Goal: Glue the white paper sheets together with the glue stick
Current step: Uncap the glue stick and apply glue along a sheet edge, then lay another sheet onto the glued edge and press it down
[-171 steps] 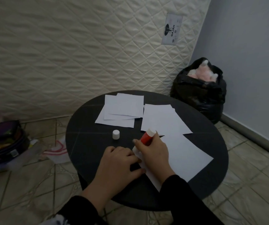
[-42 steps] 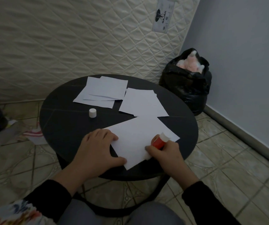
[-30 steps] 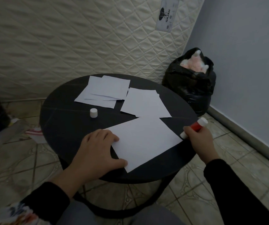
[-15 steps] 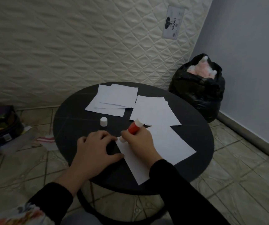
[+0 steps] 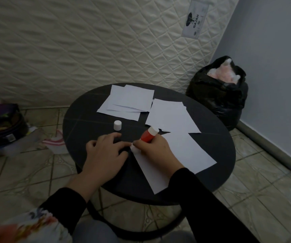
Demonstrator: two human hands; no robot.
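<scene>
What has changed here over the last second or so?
The right hand brought the glue stick from beyond the table's right edge back to the sheet's left corner. The left hand still pins that sheet; cap and paper piles unmoved.

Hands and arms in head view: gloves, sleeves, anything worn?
Both hands are bare: no gloves, rings or watch visible on the left hand or the right hand. Both arms wear long black sleeves ending at the wrist. Near the left sleeve's upper end, a white floral-print fabric shows; the right sleeve is plain black.
</scene>
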